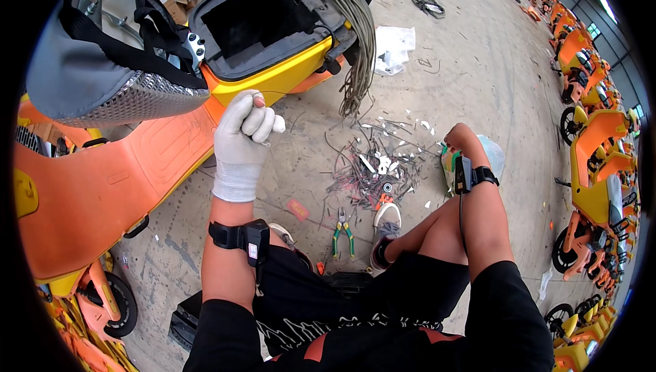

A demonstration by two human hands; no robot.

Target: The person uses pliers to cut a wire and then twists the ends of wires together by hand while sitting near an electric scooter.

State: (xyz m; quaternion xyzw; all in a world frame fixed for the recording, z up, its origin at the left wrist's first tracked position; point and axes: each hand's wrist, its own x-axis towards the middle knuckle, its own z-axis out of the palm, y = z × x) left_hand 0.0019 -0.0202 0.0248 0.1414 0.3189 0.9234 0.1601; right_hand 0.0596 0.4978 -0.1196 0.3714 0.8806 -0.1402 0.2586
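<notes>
In a white knit glove with a bare thumb or fingertip showing, my left hand (247, 120) is raised beside the orange and yellow scooter (273, 75). Its fingers are pinched on a thin dark strip (277, 92), like a cable tie or wire, that sticks out to the right. Bare, my right hand (463, 138) is held off to the right with its fingers curled under. What they hold, if anything, is hidden. A green and clear plastic bag (493, 156) shows behind and below it. Green-handled pliers (343, 232) lie on the floor between my feet.
Cut strips and white scraps (383, 163) litter the floor ahead. A bundle of grey-green cords (359, 64) hangs over the scooter's open seat compartment (307, 27). A grey padded cover (82, 78) hangs at left. Rows of scooters (594, 146) stand at right.
</notes>
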